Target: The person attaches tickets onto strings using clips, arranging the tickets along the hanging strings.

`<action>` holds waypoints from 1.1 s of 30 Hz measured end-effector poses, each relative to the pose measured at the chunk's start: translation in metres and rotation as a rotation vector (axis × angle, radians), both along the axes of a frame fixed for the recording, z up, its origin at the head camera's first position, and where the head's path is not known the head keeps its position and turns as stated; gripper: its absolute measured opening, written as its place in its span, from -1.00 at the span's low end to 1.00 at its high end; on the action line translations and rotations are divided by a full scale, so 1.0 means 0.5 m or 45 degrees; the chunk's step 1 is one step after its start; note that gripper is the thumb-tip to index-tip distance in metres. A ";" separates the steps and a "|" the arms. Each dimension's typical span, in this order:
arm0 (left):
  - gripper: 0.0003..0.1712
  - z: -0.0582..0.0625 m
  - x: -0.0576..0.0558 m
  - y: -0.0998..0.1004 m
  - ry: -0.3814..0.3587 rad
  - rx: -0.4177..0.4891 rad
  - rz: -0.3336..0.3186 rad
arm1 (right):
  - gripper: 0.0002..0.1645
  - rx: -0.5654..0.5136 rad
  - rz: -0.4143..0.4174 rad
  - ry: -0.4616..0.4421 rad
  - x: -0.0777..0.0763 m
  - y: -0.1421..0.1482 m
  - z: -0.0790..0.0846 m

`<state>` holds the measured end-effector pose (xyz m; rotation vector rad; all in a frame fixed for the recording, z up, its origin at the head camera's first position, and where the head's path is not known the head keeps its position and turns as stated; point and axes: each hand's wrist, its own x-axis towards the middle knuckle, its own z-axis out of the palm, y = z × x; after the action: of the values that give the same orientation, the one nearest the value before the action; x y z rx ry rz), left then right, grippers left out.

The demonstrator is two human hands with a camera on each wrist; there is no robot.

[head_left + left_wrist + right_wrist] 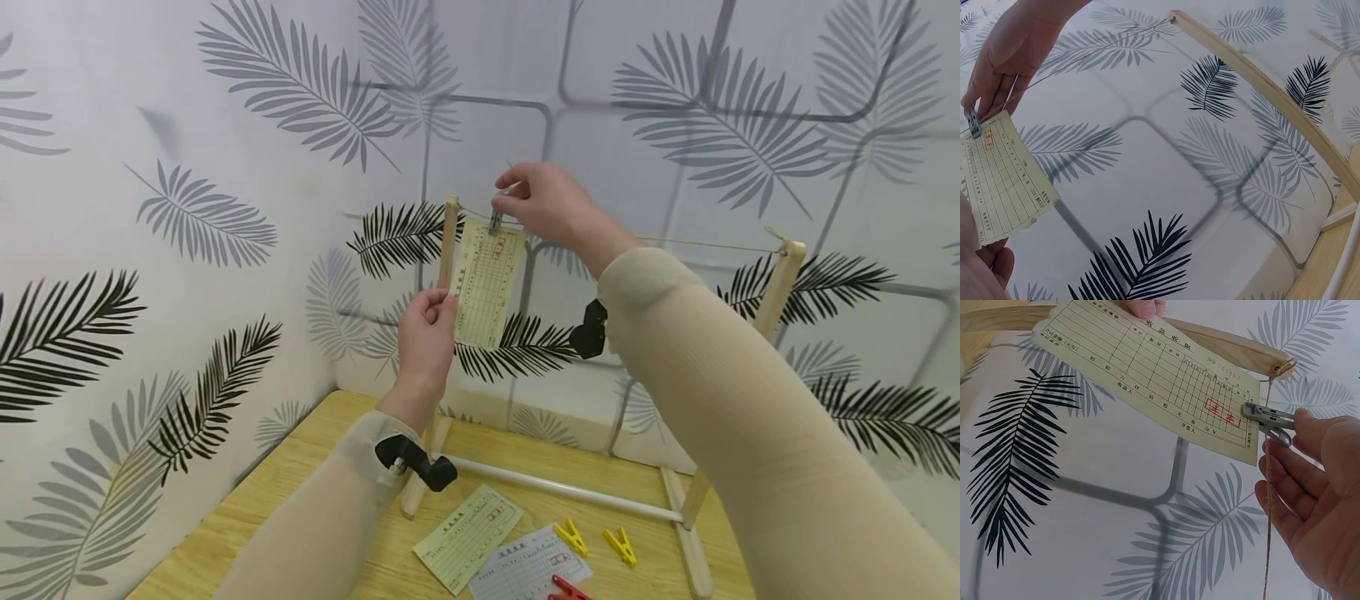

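"So, what stands on the table (300,471)?"

"A wooden frame (777,292), its posts joined by a cord (705,243). Below lie a pale yellow slip (468,533) and a white slip (517,571)."

"And the hands?"

"The left hand (427,337) pinches the side of the upper slip (487,287), which is at the cord near the left post. The right hand (551,204) pinches a grey clip (1254,411) that bites that slip's top end."

"Any writing?"

"The heading reads 收款收据; along the bottom, 收款人 and 开票人. The red number after 'No' and the red boxed stamp (1222,412) I can't read surely."

"Anything smaller?"

"Two yellow clips (619,547) and a red one, partly cut off."
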<state>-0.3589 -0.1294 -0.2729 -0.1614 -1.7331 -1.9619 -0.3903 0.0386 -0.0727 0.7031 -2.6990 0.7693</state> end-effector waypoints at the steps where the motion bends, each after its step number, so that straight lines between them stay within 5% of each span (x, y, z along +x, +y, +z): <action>1: -0.76 -0.002 0.000 0.001 0.000 0.010 -0.008 | -0.45 0.002 -0.001 0.003 0.000 0.001 -0.001; 16: -0.71 -0.018 0.014 0.001 -0.055 -0.012 0.072 | -0.41 0.117 -0.007 0.104 0.015 0.050 -0.012; 23: -0.72 -0.030 0.028 0.003 -0.039 0.071 0.012 | -0.40 0.165 -0.061 0.245 0.074 0.103 -0.043; 33: -0.61 -0.038 0.043 0.010 0.021 -0.032 0.184 | -0.41 0.192 -0.051 0.374 0.157 0.186 -0.132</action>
<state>-0.3371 -0.1244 -0.2921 -0.0591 -1.7096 -1.8312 -0.3118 0.1315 -0.1386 0.7298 -2.5103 0.4180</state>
